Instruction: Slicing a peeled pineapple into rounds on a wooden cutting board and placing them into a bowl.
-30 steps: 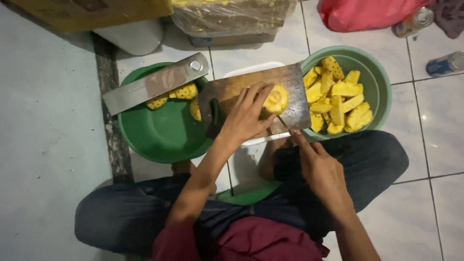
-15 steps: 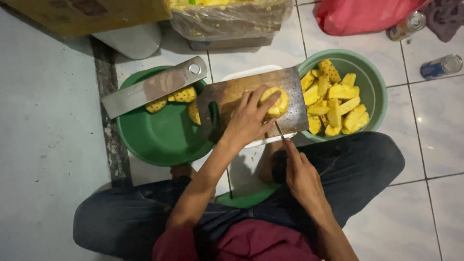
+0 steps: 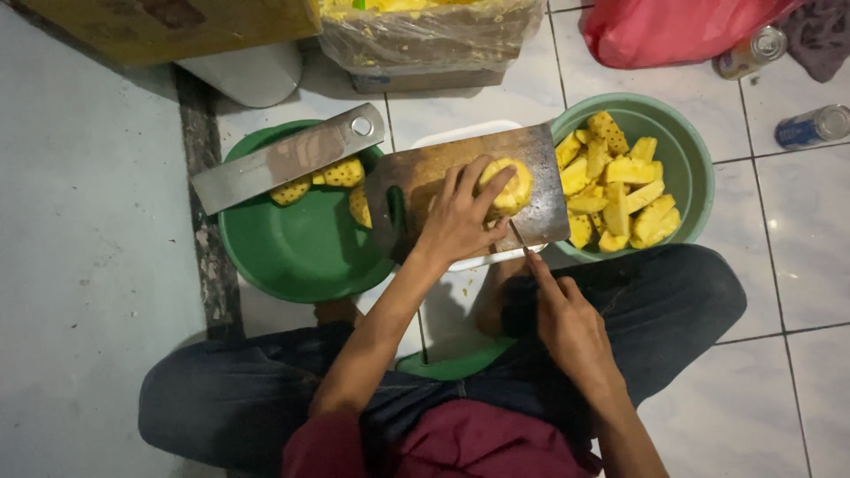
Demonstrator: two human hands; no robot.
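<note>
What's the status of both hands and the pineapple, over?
Left hand pinning pineapple on cutting board. Right hand gripping knife, blade at fruit. Cleaver idle across green basin.

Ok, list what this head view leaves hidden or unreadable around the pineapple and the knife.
- Knife: only a thin sliver of blade shows; the right hand covers the handle.
- Pineapple piece: its near side is hidden under the left hand.
- Cutting board: what supports it is hidden beneath it.
- Plastic bag: cut off by the top edge.

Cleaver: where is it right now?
Head view, upper left: the cleaver lies across the rim of the dark green basin, left of the cutting board.
</note>
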